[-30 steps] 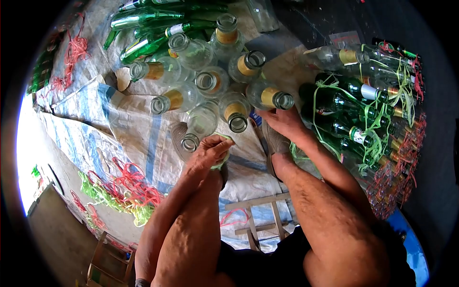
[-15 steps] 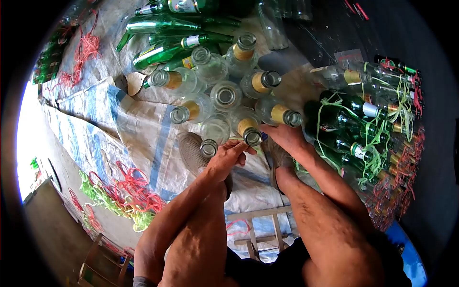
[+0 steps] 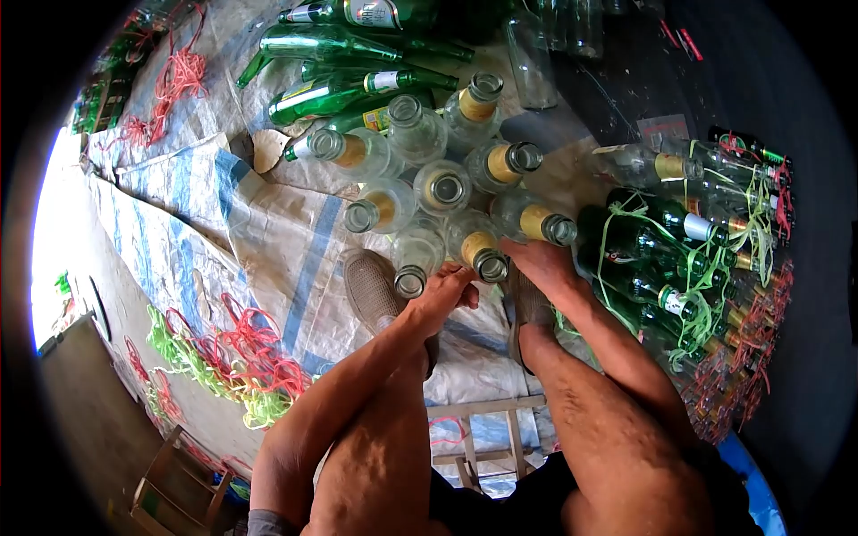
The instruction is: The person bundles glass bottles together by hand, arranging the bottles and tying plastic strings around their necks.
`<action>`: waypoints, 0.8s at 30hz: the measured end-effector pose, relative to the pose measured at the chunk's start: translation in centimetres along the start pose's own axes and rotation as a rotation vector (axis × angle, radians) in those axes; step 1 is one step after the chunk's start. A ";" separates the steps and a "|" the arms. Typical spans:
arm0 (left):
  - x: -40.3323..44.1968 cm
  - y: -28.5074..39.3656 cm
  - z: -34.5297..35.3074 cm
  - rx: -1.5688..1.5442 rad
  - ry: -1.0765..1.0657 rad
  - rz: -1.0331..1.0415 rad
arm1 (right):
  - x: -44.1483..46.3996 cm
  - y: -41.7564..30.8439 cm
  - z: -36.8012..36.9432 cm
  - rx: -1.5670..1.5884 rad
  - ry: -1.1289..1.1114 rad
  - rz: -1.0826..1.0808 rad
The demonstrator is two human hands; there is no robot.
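Several clear glass bottles (image 3: 444,187), some with gold neck labels, stand upright in a tight cluster in front of me. My left hand (image 3: 447,291) is at the cluster's near side, fingers curled closed just below the mouths of two near bottles; what they hold, if anything, is hidden. My right hand (image 3: 542,262) reaches in at the near right, beside a gold-labelled bottle (image 3: 534,220). Its fingertips are hidden behind the glass, so I cannot tell their grip. My shoes (image 3: 374,288) are on either side of my hands.
Green bottles (image 3: 331,45) lie on the sheeting at the back. Bottles bundled with green string (image 3: 688,308) lie at the right. Tangled red and green string (image 3: 241,357) is on the left. A wooden stool frame (image 3: 487,409) stands between my legs.
The view has shifted a little, so the bottles appear slightly lower and further right. Both hands stay at the near side of the cluster; the left fingers have moved slightly.
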State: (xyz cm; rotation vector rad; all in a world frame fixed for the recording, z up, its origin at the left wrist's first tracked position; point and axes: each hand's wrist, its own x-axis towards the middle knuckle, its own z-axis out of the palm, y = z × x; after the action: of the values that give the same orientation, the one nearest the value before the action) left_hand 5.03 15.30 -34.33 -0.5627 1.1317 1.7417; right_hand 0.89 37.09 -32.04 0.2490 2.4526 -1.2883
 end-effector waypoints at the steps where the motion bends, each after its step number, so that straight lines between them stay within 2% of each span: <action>1: 0.1 0.0 0.1 -0.005 0.007 -0.003 | 0.1 -0.1 0.0 0.011 0.001 -0.001; 4: 0.2 -0.1 0.6 -0.004 0.058 0.029 | 0.4 0.1 0.3 -0.018 0.025 -0.037; 7: 0.2 -0.3 1.2 -0.158 0.124 0.019 | 0.2 0.4 0.4 0.058 0.014 0.022; 10: 0.3 -0.4 1.2 -0.176 0.103 0.040 | 0.0 -0.2 0.5 0.052 0.036 0.022; 11: 0.4 -0.4 1.1 -0.194 0.032 0.066 | -0.1 -0.4 0.2 0.063 0.009 0.009; 19: 0.6 0.3 2.2 -0.184 0.107 0.081 | 0.2 -1.9 -0.5 0.076 -0.027 0.118; 24: 0.7 0.7 2.6 -0.170 0.123 0.087 | 0.9 -1.9 -0.7 -0.041 -0.041 0.058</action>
State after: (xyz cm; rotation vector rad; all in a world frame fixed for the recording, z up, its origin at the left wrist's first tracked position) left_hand 4.43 17.85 -33.36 -0.7423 1.1135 1.9119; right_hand -0.67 36.54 -30.53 0.2779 2.4168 -1.2055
